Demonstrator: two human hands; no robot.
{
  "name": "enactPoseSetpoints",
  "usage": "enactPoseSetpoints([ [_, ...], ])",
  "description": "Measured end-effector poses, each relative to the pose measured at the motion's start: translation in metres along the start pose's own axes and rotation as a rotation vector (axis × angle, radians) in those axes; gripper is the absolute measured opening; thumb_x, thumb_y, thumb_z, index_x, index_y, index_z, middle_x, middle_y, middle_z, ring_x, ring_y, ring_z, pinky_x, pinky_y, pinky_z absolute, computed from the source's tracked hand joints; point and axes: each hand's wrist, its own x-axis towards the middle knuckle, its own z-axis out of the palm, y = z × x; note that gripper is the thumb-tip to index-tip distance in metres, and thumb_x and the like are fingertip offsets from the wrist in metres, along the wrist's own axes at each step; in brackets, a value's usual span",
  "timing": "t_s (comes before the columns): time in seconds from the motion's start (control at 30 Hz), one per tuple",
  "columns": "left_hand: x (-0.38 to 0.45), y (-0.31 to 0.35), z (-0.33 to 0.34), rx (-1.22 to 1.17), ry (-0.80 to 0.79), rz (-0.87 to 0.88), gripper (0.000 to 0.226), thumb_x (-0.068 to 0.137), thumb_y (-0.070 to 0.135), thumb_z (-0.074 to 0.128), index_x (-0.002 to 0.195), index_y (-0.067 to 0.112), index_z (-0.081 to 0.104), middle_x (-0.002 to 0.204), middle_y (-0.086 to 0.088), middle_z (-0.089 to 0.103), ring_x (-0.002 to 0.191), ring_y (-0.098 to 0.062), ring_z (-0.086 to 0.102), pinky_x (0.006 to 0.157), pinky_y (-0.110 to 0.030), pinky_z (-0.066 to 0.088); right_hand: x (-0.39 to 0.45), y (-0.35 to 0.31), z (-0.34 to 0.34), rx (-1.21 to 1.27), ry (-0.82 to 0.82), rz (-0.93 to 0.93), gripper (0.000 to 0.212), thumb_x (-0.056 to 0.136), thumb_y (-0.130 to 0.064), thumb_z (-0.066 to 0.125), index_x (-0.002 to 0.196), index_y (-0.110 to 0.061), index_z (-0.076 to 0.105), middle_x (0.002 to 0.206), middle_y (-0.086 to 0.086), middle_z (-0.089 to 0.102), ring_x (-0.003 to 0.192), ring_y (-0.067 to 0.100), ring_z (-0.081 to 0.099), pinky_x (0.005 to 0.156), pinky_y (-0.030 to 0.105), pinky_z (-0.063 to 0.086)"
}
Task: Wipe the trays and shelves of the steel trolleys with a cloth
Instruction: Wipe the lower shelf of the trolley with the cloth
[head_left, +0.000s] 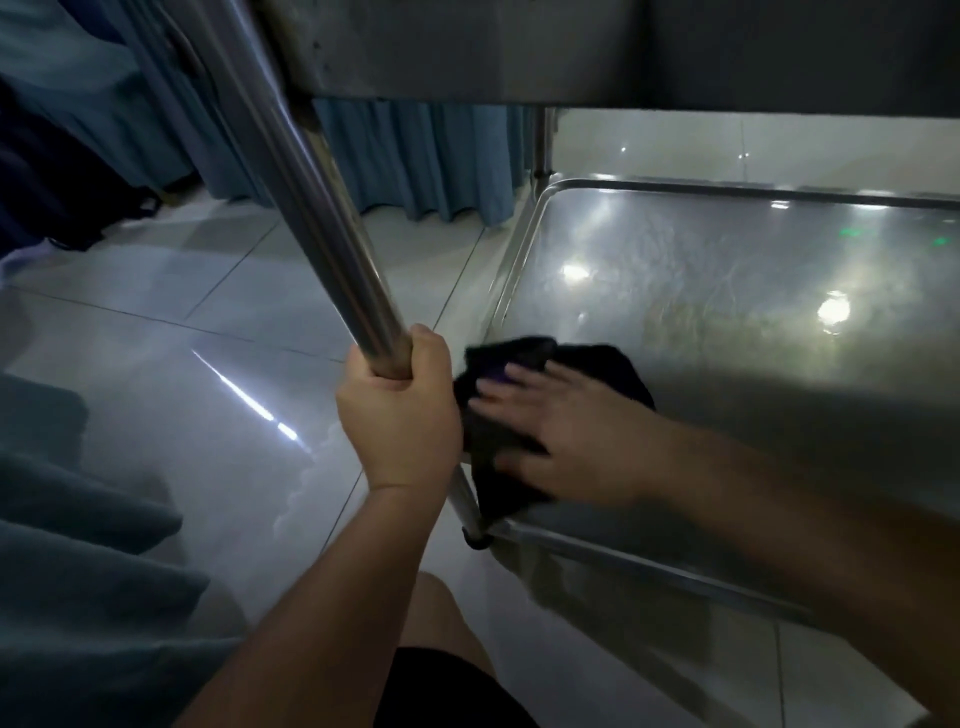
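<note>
The steel trolley's lower shelf (727, 270) fills the right half of the view, shiny with light reflections. My left hand (397, 410) is shut around the trolley's near upright leg (311, 197), a slanted steel tube. My right hand (561, 436) lies flat, fingers spread, pressing a black cloth (524, 358) onto the shelf's near left corner. The hand is motion-blurred. The underside of the trolley's upper tray (519, 47) hangs across the top of the view.
Glossy white floor tiles (182, 322) spread out to the left. A blue curtain (415, 156) hangs behind the trolley. Blue-grey fabric (78, 571) sits at the lower left, and my knee in black shorts (447, 675) is at the bottom.
</note>
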Motion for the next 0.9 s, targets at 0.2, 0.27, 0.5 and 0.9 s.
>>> enactPoseSetpoints([
  [0.2, 0.000, -0.006, -0.003, -0.022, -0.033, -0.012, 0.039, 0.090, 0.041, 0.064, 0.081, 0.004, 0.054, 0.058, 0.003, 0.052, 0.047, -0.007, 0.053, 0.043, -0.020, 0.045, -0.030, 0.018, -0.004, 0.018, -0.014, 0.058, 0.068, 0.103, -0.068, 0.027, 0.165, -0.043, 0.015, 0.171, -0.022, 0.003, 0.157, 0.000, -0.007, 0.128, 0.033, -0.008],
  [0.27, 0.001, -0.008, -0.002, -0.028, -0.026, -0.017, 0.043, 0.089, 0.039, 0.064, 0.082, -0.002, 0.053, 0.059, 0.001, 0.051, 0.048, -0.010, 0.052, 0.043, -0.022, 0.044, -0.018, 0.034, -0.009, -0.040, 0.046, 0.154, 0.068, 0.104, -0.066, 0.026, 0.166, -0.040, 0.014, 0.173, -0.018, 0.004, 0.159, 0.006, -0.003, 0.128, 0.037, -0.007],
  [0.5, 0.003, -0.010, -0.002, -0.016, -0.014, -0.009, 0.028, 0.088, 0.041, 0.064, 0.081, 0.017, 0.054, 0.065, -0.008, 0.052, 0.053, -0.014, 0.054, 0.047, -0.028, 0.050, 0.082, 0.089, -0.046, -0.096, 0.091, 0.367, 0.074, 0.102, -0.067, 0.025, 0.166, -0.032, 0.015, 0.175, -0.009, 0.006, 0.161, 0.021, 0.000, 0.128, 0.051, -0.005],
  [0.9, 0.002, -0.009, 0.000, -0.018, -0.019, -0.012, 0.027, 0.091, 0.042, 0.064, 0.081, 0.018, 0.055, 0.065, -0.010, 0.053, 0.053, -0.014, 0.056, 0.048, -0.023, 0.049, 0.059, 0.097, -0.037, -0.035, 0.206, 0.727, 0.083, 0.097, -0.070, 0.025, 0.166, -0.025, 0.018, 0.175, -0.001, 0.010, 0.160, 0.031, 0.007, 0.127, 0.054, 0.003],
])
